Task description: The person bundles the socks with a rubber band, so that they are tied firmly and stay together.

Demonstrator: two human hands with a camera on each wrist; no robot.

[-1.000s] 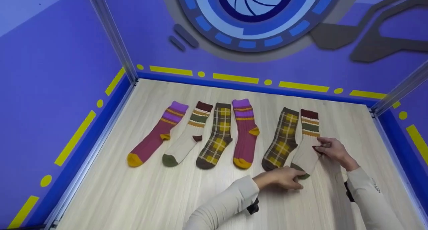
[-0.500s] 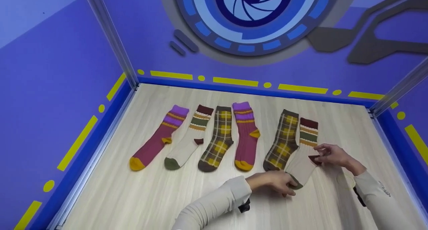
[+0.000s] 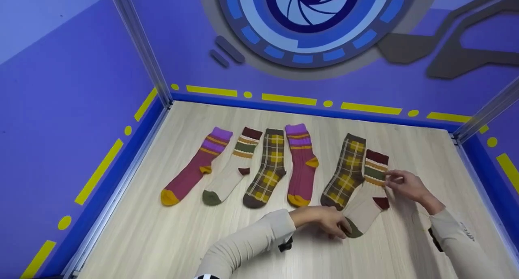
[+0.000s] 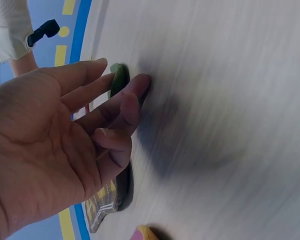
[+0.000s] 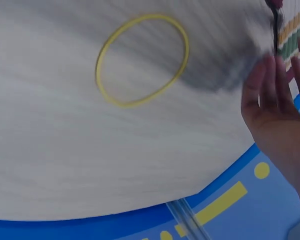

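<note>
A cream sock (image 3: 363, 209) with a striped cuff, maroon heel and green toe lies on the right, its foot angled toward the near left. At its green toe, my left hand (image 3: 330, 221) rests fingertips on the fabric; in the left wrist view the hand (image 4: 65, 130) has loosely bent fingers, thumb apart, beside the toe (image 4: 121, 80). My right hand (image 3: 407, 185) has its fingertips at the right edge of the striped cuff, fingers lightly bent. A brown-and-yellow plaid sock (image 3: 344, 171) lies just left of the cream one, partly overlapped by it near the toe.
Further left lie a maroon sock (image 3: 301, 169), a plaid sock (image 3: 265, 171), a cream sock (image 3: 229, 175) and another maroon sock (image 3: 190, 171). A thin yellow loop (image 5: 101, 60) lies on the table near my right wrist. Blue walls (image 3: 284, 78) enclose the wooden tabletop (image 3: 134, 238).
The right cream sock has slid toward me and slightly left, my left hand moving with its toe. My right hand has shifted along the sock from beside the heel to the cuff edge.
</note>
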